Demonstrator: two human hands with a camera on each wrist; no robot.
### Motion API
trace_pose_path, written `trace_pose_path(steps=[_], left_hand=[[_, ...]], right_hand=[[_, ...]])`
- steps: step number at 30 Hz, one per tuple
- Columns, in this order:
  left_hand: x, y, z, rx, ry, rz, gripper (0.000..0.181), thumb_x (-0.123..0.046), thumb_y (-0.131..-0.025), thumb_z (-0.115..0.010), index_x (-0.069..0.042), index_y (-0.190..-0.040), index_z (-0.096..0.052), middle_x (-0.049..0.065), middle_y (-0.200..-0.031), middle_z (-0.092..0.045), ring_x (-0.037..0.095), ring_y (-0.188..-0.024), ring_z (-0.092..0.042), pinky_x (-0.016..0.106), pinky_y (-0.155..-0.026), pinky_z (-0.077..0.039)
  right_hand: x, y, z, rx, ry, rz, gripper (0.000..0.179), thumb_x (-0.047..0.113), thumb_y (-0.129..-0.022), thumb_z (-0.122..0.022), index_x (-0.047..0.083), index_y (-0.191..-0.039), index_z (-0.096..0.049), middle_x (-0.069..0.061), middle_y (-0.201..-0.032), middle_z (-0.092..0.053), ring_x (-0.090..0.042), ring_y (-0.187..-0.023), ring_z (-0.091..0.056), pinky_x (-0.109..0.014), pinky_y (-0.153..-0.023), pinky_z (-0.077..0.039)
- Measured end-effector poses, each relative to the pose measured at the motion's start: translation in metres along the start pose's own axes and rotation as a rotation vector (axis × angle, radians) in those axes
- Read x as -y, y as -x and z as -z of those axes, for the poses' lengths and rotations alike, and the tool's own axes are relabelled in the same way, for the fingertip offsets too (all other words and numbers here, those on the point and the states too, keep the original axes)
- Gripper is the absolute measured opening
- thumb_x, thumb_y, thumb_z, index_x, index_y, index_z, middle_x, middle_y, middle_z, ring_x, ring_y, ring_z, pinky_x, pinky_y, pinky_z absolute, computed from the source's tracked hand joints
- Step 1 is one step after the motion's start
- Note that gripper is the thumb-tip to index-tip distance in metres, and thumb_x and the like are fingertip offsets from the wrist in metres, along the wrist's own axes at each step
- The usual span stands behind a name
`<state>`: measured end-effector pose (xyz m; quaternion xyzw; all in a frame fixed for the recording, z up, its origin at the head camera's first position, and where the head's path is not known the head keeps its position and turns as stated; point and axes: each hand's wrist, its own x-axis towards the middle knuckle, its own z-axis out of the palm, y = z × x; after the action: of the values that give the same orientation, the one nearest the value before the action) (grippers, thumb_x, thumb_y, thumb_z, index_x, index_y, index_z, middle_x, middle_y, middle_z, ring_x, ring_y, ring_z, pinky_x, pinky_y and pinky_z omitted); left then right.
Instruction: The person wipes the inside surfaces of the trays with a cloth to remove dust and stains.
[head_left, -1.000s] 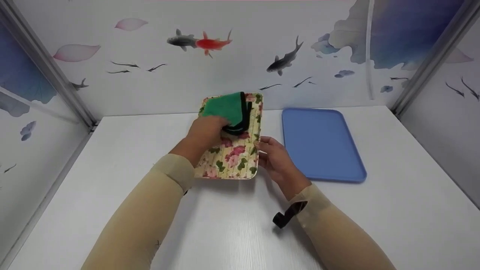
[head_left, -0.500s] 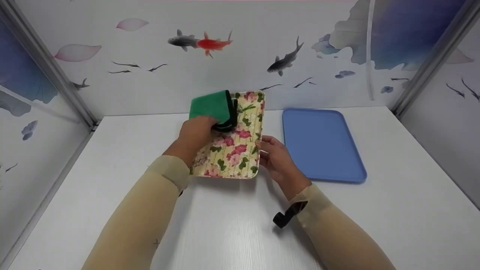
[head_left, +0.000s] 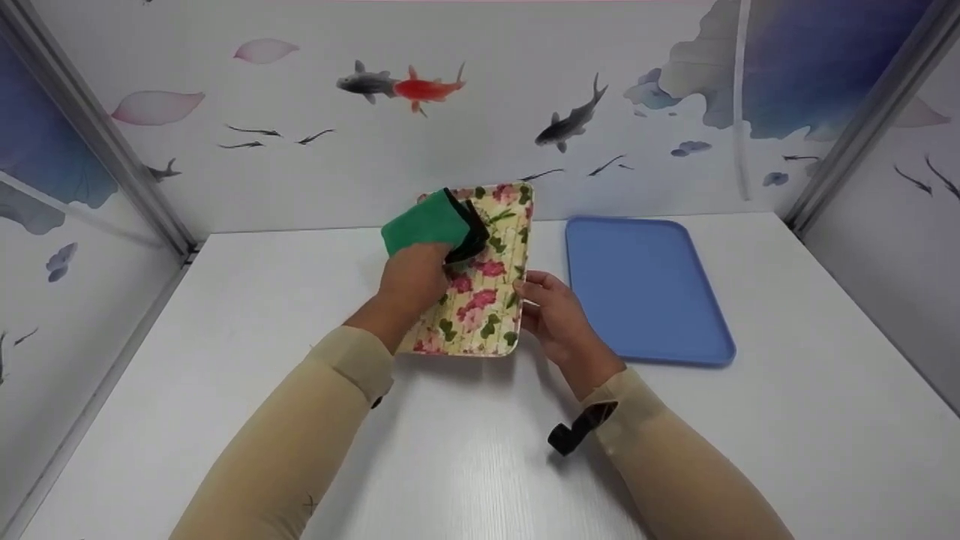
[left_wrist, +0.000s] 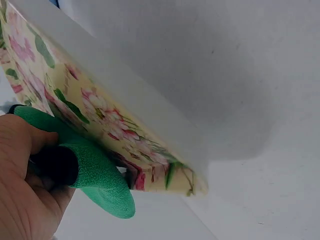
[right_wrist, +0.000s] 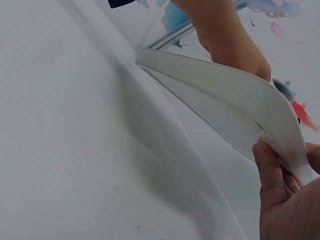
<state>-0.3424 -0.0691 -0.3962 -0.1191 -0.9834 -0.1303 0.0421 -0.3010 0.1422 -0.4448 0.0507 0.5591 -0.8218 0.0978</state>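
Note:
A floral tray, cream with pink flowers and green leaves, is held tilted up off the white table, its patterned face toward me. My right hand grips its right edge, thumb on the front and fingers behind on the white underside. Against the tray's upper left part, my left hand holds a folded green cloth with black edging. In the left wrist view the cloth bulges out of the curled fingers and lies along the patterned face.
To the right, a blue tray lies flat on the white table. Behind rises a white wall panel painted with fish and petals, with similar panels at both sides. A black strap end hangs from the right cuff.
The cloth slid left past the tray's edge, then came back a little rightward and turned, its corner now tilted. The right hand and tray have stayed nearly still.

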Motion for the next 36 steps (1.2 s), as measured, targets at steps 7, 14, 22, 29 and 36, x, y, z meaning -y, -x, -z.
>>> trace_pose_path(steps=[7, 14, 22, 29, 36], left_hand=[[-0.02, 0.006, -0.004, 0.022, 0.005, -0.038, 0.016, -0.017, -0.107, -0.056, -0.015, -0.118, -0.067, 0.009, -0.116, -0.074, 0.03, -0.11, -0.071, 0.05, -0.096, -0.058], [-0.043, 0.013, -0.005, 0.024, 0.036, -0.127, 0.027, -0.01, -0.104, -0.057, -0.015, -0.128, -0.068, 0.007, -0.123, -0.074, 0.029, -0.115, -0.07, 0.048, -0.1, -0.057], [-0.058, 0.019, -0.007, 0.019, 0.129, -0.192, 0.032, -0.012, -0.105, -0.056, -0.019, -0.134, -0.069, 0.005, -0.127, -0.074, 0.027, -0.119, -0.069, 0.046, -0.103, -0.056], [-0.051, 0.02, -0.009, 0.033, 0.142, -0.216, 0.033, -0.016, -0.104, -0.063, -0.021, -0.136, -0.068, 0.002, -0.132, -0.072, 0.023, -0.125, -0.066, 0.045, -0.109, -0.053], [-0.036, 0.019, -0.008, 0.042, 0.069, -0.242, 0.039, -0.02, -0.1, -0.071, -0.019, -0.139, -0.067, 0.002, -0.14, -0.068, 0.024, -0.131, -0.064, 0.044, -0.111, -0.052]], right_hand=[[0.001, -0.001, 0.002, -0.026, -0.003, -0.013, 0.028, 0.016, -0.106, -0.058, 0.008, -0.133, -0.054, -0.002, -0.109, -0.07, -0.014, -0.087, -0.072, -0.028, -0.076, -0.059], [0.0, 0.0, 0.004, -0.029, -0.008, -0.003, 0.027, 0.014, -0.106, -0.056, 0.009, -0.132, -0.051, 0.0, -0.104, -0.064, -0.013, -0.082, -0.068, -0.027, -0.072, -0.056], [-0.001, -0.001, 0.005, -0.012, -0.054, 0.022, 0.022, 0.012, -0.106, -0.054, 0.009, -0.128, -0.054, -0.002, -0.11, -0.068, -0.015, -0.088, -0.072, -0.028, -0.075, -0.058], [-0.003, 0.0, 0.004, -0.026, -0.052, 0.039, 0.028, 0.011, -0.106, -0.055, 0.008, -0.134, -0.052, -0.004, -0.115, -0.068, -0.016, -0.094, -0.073, -0.03, -0.082, -0.059], [-0.003, -0.001, 0.004, -0.014, -0.061, 0.048, 0.022, 0.011, -0.107, -0.055, 0.007, -0.128, -0.054, -0.002, -0.108, -0.07, -0.015, -0.095, -0.074, -0.031, -0.084, -0.06]])
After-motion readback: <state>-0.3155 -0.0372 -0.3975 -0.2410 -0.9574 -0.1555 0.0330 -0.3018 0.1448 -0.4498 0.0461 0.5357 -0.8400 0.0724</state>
